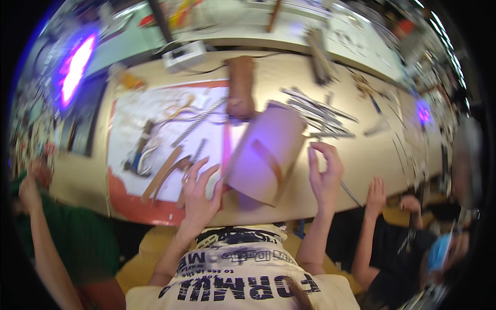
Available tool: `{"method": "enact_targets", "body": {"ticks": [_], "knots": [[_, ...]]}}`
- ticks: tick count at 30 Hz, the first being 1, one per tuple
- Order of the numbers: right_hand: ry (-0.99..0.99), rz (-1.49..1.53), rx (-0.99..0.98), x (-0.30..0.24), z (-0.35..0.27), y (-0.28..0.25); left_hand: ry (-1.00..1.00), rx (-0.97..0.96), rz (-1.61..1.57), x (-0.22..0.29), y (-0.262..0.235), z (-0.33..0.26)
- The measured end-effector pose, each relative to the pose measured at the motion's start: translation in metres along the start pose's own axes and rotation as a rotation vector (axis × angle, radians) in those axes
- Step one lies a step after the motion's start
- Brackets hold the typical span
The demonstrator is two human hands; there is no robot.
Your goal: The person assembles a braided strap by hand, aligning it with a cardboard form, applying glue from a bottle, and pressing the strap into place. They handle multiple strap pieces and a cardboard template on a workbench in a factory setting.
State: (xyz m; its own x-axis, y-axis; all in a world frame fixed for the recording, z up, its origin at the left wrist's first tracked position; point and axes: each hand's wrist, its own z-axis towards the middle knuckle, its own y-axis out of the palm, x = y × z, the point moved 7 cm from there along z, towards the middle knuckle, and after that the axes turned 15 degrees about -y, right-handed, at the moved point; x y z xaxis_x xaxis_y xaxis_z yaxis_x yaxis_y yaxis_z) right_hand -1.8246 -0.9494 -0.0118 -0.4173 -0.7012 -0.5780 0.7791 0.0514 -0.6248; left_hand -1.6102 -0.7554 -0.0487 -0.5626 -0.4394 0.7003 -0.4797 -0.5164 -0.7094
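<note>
A curved sheet of brown paper or card (243,165), with a darker brown strip (267,160) across it, lies between my hands under purplish light. My left hand (200,199) hovers at its left lower edge, fingers spread and holding nothing. To the sheet's right, my right hand (326,178) is raised with thumb and forefinger curled together at the tips; anything in that pinch is too small to make out. Beyond the sheet lies a brown, leather-like bundle (241,85). A flat brown strip (163,173) rests near my left fingers.
White paper over a red sheet (129,209) covers the table's left, bearing a blue-handled hammer (139,155) and a grey rope (199,121). Several metal strips (320,113) lie right of centre. A white box (184,56) stands behind. People sit at both sides, one hand (377,194) at the right edge.
</note>
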Motion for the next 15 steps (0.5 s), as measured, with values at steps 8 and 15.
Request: {"method": "enact_targets", "body": {"ticks": [8, 15], "knots": [[0.244, -0.425, -0.060, 0.070, -0.090, -0.054, 0.075, -0.126, -0.029, -0.003, 0.044, -0.049], [0.162, -0.511, -0.056, 0.105, -0.104, -0.069, 0.039, -0.088, -0.041, -0.018, 0.059, -0.057]]}}
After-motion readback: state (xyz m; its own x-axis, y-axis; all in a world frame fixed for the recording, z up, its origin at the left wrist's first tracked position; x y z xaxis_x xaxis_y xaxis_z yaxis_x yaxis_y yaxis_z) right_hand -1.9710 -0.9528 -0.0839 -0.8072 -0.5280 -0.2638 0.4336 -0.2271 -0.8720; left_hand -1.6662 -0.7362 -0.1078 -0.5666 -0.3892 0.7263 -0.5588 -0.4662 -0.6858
